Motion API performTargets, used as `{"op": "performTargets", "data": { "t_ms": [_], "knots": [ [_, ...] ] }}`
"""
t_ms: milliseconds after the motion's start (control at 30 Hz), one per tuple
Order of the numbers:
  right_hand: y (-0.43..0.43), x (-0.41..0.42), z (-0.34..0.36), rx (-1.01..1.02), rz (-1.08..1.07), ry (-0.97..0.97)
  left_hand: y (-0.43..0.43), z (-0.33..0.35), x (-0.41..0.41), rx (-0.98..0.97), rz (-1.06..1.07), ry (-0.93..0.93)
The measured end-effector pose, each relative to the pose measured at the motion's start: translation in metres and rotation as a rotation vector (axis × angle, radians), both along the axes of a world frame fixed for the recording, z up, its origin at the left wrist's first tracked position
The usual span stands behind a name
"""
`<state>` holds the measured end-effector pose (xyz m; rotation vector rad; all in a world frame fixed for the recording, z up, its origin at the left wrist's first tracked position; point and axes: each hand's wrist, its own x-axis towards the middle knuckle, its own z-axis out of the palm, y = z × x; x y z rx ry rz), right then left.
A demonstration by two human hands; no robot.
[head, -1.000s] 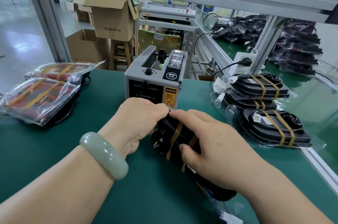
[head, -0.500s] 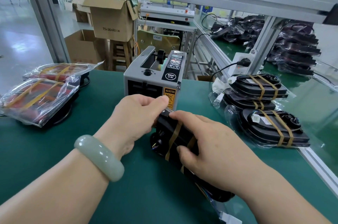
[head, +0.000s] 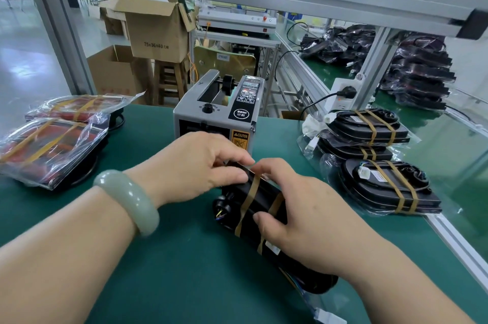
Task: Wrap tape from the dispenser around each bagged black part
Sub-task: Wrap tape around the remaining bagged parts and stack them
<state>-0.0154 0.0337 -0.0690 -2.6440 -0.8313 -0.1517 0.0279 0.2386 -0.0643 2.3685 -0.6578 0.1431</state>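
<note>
A bagged black part (head: 260,204) stands on its edge on the green mat, right in front of the grey tape dispenser (head: 219,109). Two brown tape bands cross it. My left hand (head: 195,165), with a pale green bangle on the wrist, curls its fingers over the part's top left end beside a tape band. My right hand (head: 303,212) grips the part from the right, thumb on its near face and forefinger on its top edge. The part's lower end is hidden behind my right wrist.
Taped bagged black parts (head: 380,165) are stacked at the right of the mat. Two bagged red-faced parts (head: 50,138) with tape lie at the left. An aluminium rail (head: 454,241) runs along the right edge. More black parts are piled on the far bench (head: 420,72). Cardboard boxes (head: 155,30) stand behind.
My left hand's fingers have slid forward over the part's top edge toward the tape band. My right hand keeps its grip; the part has barely moved.
</note>
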Motion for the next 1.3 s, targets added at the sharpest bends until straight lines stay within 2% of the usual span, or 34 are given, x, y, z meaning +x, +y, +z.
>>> {"op": "performTargets", "data": {
  "t_ms": [67,233,367,467,633,733,833,1000,1167,1300],
  "knots": [
    [0.000,0.001,0.000,0.008,0.001,0.022,0.003,0.006,0.007,0.108,-0.043,-0.009],
    [-0.036,-0.004,-0.003,0.063,-0.044,0.199,0.007,0.010,0.017,0.066,-0.057,0.098],
    [-0.060,-0.022,-0.017,0.256,-0.064,0.325,0.012,-0.006,0.006,-0.257,0.069,0.207],
    [-0.061,-0.029,-0.028,0.354,-0.088,0.336,0.014,-0.022,-0.006,-0.502,0.156,0.328],
    [-0.060,-0.027,-0.030,0.405,-0.076,0.344,0.022,-0.039,0.008,-0.863,0.743,0.386],
    [-0.060,-0.027,-0.030,0.411,-0.077,0.347,0.021,-0.035,0.018,-0.970,0.825,0.547],
    [-0.059,-0.028,-0.030,0.415,-0.075,0.367,0.016,-0.032,0.026,-0.998,0.807,0.615],
    [-0.058,-0.030,-0.031,0.426,-0.083,0.369,0.008,-0.029,0.034,-1.040,0.816,0.605],
    [-0.058,-0.031,-0.032,0.424,-0.102,0.370,0.002,-0.025,0.038,-1.028,0.865,0.555],
    [-0.058,-0.032,-0.033,0.426,-0.099,0.367,0.000,-0.026,0.043,-0.935,0.945,0.467]
  ]
}}
